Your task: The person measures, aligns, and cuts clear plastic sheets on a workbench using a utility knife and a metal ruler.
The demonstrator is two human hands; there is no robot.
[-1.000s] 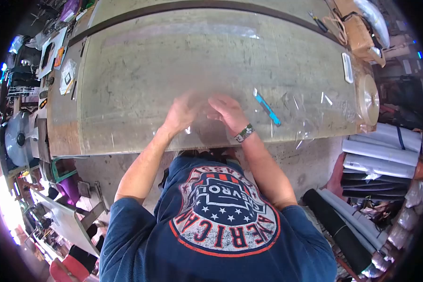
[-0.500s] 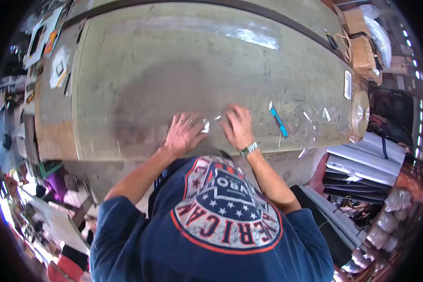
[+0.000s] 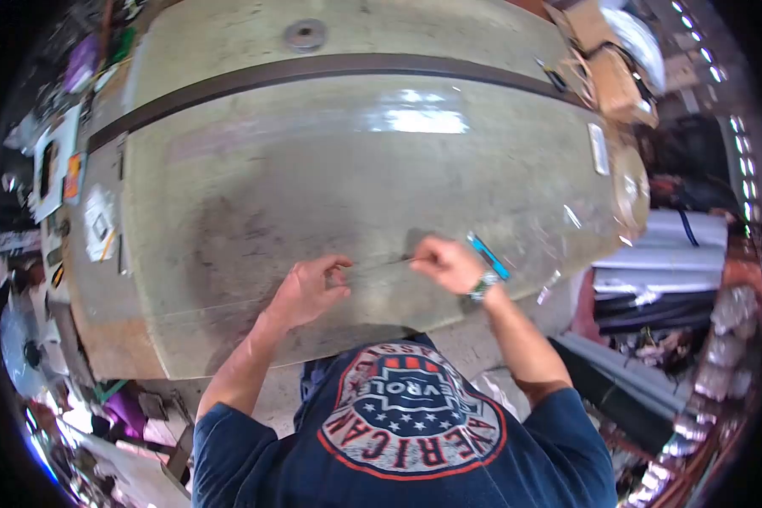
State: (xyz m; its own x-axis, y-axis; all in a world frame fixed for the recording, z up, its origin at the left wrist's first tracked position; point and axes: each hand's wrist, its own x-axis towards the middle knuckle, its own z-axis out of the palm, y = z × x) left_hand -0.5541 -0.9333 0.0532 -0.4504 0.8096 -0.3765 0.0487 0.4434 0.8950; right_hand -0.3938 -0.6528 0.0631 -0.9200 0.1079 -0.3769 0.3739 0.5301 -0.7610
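Note:
My left hand (image 3: 311, 289) is over the near part of the table, thumb and bent fingers apart, with nothing visible between them. To its right, my right hand (image 3: 449, 264) has its fingertips pinched together. A thin line like the edge of clear plastic film (image 3: 391, 262) runs from that pinch toward my left hand; the film itself hardly shows. A blue utility knife (image 3: 488, 256) lies on the table just beyond my right hand, partly behind it.
The worn greenish table (image 3: 254, 169) has a dark bar (image 3: 330, 66) across it and a round metal disc (image 3: 305, 35) beyond. Cardboard boxes (image 3: 611, 80) and a tape roll (image 3: 631, 193) are at the right. Pale rolls (image 3: 660, 250) are stacked beside the table.
The view has shifted, bringing the metal disc into sight. My hands are farther apart; the left one's spread fingers have bent, and the shiny clear piece between them now shows only as a thin line.

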